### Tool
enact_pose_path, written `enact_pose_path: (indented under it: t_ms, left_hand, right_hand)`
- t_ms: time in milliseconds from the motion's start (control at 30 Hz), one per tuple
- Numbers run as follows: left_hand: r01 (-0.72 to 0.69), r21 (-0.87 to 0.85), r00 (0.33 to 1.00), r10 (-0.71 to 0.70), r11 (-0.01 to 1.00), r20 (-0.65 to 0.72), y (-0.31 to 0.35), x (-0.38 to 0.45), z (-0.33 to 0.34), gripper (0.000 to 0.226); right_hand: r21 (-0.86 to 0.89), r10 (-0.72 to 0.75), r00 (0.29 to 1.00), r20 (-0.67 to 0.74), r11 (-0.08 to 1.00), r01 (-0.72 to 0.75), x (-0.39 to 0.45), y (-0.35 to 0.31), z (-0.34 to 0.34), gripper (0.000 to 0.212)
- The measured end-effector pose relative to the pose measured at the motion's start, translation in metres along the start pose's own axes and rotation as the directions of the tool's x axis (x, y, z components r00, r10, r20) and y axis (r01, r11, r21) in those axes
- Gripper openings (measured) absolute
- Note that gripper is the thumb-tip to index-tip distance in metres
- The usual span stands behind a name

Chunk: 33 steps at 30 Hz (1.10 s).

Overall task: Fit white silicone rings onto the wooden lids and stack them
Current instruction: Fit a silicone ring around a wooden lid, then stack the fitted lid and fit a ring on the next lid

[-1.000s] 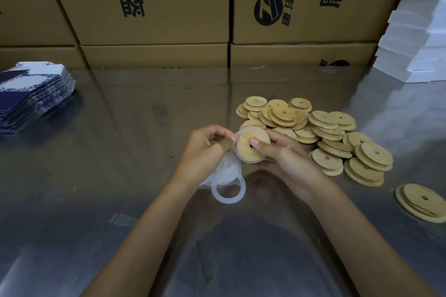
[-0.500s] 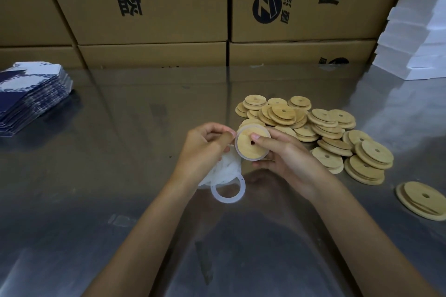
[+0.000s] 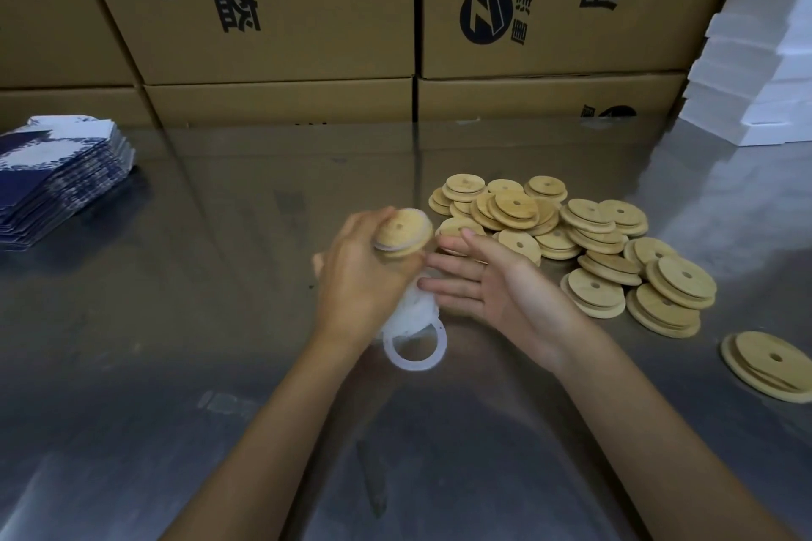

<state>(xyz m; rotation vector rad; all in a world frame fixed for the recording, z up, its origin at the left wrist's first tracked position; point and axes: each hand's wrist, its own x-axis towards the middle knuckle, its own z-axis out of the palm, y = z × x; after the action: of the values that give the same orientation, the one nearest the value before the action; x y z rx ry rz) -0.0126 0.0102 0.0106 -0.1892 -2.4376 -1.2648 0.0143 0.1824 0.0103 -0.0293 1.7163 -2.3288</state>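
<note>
While left hand (image 3: 356, 272) grips ringed lid (image 3: 402, 232) plus a bunch of spare rings (image 3: 413, 323) for quick reuse, right hand (image 3: 496, 286) hangs open, empty, near lid pile (image 3: 571, 242), likely to grab another.

Pale tan wooden lids (image 3: 571, 233) lie right on the grey, glossy surface (image 3: 219, 277); white translucent rings (image 3: 413, 321); blue-and-white patterned stack (image 3: 57, 176) far left; brown cartons (image 3: 285, 4) with black print; white blocks (image 3: 755, 57) far right.

Left of the pile of wooden lids (image 3: 571, 242) the table (image 3: 197, 286) is bare. Behind the pile, boxes (image 3: 527, 13) block the way.
</note>
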Motion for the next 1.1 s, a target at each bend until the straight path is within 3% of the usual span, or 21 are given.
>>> enact_pose_path:
  t_ms: [100, 267, 500, 633, 767, 1100]
  left_hand:
    - [0.168, 0.098, 0.981, -0.157, 0.981, -0.111, -0.021, 0.016, -0.018, 0.05]
    - [0.292, 0.199, 0.955, -0.273, 0.936, -0.116, -0.05, 0.026, -0.031, 0.04]
    - [0.222, 0.345, 0.975, -0.198, 0.912, -0.103, -0.059, 0.029, -0.025, 0.024]
    - [0.092, 0.393, 0.993, -0.055, 0.915, -0.103, -0.053, 0.026, -0.024, 0.007]
    - [0.029, 0.48, 0.999, -0.016, 0.877, -0.033, -0.049, 0.024, -0.023, 0.019]
    - [0.163, 0.587, 0.986, -0.156, 0.793, -0.063, -0.058, 0.025, -0.024, 0.035]
  right_hand:
    - [-0.055, -0.012, 0.997, -0.079, 0.998, 0.008, 0.001, -0.001, -0.007, 0.041]
    - [-0.06, -0.005, 0.991, -0.135, 0.998, -0.003, 0.002, -0.001, -0.012, 0.039]
    - [-0.061, -0.002, 0.988, -0.156, 0.998, -0.007, 0.003, -0.002, -0.014, 0.039]
    - [-0.083, -0.009, 0.984, -0.178, 0.997, -0.006, 0.003, -0.002, -0.015, 0.038]
    - [-0.117, -0.03, 0.973, -0.23, 0.993, 0.003, 0.002, -0.002, -0.013, 0.036]
    - [-0.131, -0.051, 0.932, -0.358, 0.991, 0.004, 0.002, -0.006, -0.017, 0.029]
